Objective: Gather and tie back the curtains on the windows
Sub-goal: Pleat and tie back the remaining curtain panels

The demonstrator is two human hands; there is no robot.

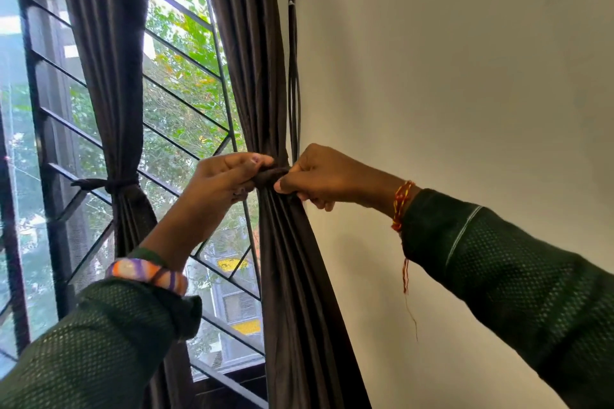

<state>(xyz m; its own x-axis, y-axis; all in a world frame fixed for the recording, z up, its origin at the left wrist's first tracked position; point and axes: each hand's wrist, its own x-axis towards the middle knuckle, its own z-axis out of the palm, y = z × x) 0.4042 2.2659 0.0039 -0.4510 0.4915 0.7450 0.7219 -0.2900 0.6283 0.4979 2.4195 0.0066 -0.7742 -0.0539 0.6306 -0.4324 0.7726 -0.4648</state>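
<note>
We stand close to a window (186,93) fitted with a dark metal grille (196,70) of slanted bars, green leaves bright beyond the glass. At the left hangs a dark brown curtain (109,76) that is already gathered at its middle and cinched with a matching tie (109,183), its folds fanning out below the knot. To the right of the window a second dark brown curtain panel (262,60) hangs against the edge of a plain cream wall (448,76), with a bundle of thin black cables (293,60) running down the wall just beside it. Our left hand (222,181), reaching up from a dark green mesh sleeve (99,342) with a purple and orange bangle (149,274) at the wrist, pinches one side of a brown tie-back band (269,175) wrapped around this second curtain's gathered waist. Our right hand (327,176), with a red and yellow thread (401,206) tied at its wrist, is closed on the other side of the same band. The two hands nearly meet, and the band sits between them, directly in front of us, with the curtain's pleats spreading beneath.
</note>
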